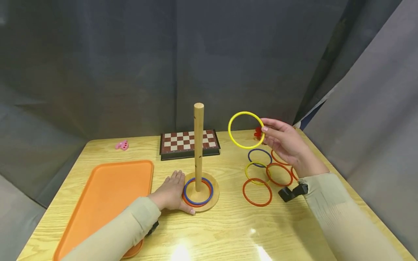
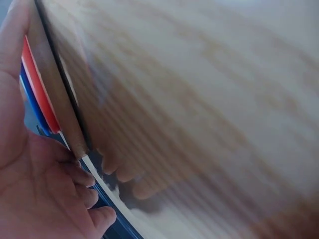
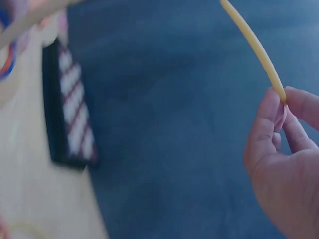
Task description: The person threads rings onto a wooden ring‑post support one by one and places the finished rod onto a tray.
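A wooden peg (image 1: 198, 145) stands upright on a round wooden base (image 1: 213, 198) with a blue ring (image 1: 209, 190) and a red ring around its foot. My left hand (image 1: 171, 192) grips the base's left edge (image 2: 55, 99), thumb at its front. To the right of the peg's top, my right hand (image 1: 284, 143) pinches a yellow ring (image 1: 232, 136) by its right side and holds it in the air; the right wrist view shows the fingertips (image 3: 271, 112) closed on the ring (image 3: 251, 42).
Several loose rings, red (image 1: 257, 192), yellow (image 1: 251, 174) and blue (image 1: 259, 158), lie on the table under my right hand. An orange tray (image 1: 107, 195) sits at the left, a chessboard (image 1: 188, 143) behind the peg, a pink object (image 1: 122, 145) at the back left.
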`<state>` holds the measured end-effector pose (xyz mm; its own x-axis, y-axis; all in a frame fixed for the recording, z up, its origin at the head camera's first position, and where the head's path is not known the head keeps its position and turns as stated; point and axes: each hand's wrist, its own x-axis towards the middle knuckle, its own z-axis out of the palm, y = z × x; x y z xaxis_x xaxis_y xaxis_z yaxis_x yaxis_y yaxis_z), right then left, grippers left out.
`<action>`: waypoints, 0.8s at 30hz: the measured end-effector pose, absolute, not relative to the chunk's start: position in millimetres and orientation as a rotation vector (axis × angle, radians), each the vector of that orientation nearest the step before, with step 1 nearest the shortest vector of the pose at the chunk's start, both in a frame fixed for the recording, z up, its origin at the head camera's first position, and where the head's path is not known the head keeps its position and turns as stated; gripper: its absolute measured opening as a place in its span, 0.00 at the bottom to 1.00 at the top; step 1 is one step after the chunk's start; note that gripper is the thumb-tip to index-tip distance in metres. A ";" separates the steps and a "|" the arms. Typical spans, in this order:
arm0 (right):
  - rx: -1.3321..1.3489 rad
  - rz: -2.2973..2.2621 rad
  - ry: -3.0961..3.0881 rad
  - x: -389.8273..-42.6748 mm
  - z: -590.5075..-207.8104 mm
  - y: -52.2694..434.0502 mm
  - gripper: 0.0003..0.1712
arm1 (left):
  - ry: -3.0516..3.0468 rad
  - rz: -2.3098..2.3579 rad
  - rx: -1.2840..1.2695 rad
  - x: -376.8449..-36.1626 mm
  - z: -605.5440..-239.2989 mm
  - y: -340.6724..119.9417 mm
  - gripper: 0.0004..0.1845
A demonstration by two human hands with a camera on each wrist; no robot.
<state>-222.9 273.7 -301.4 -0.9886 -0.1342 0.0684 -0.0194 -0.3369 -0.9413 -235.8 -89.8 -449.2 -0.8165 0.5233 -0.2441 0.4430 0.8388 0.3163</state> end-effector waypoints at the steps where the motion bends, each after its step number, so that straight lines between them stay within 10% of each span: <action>1: -0.234 -2.529 1.722 -223.5 -294.1 267.2 0.12 | 2.698 0.347 0.736 -235.9 -449.4 -89.7 0.76; 13: -0.368 -2.651 1.423 -222.2 -237.0 184.8 0.11 | 2.710 0.295 0.736 -236.1 -450.5 -89.7 0.75; 24: -0.218 -2.470 1.715 -237.8 -265.4 153.2 0.13 | 2.707 0.323 0.715 -234.7 -454.9 -86.6 0.75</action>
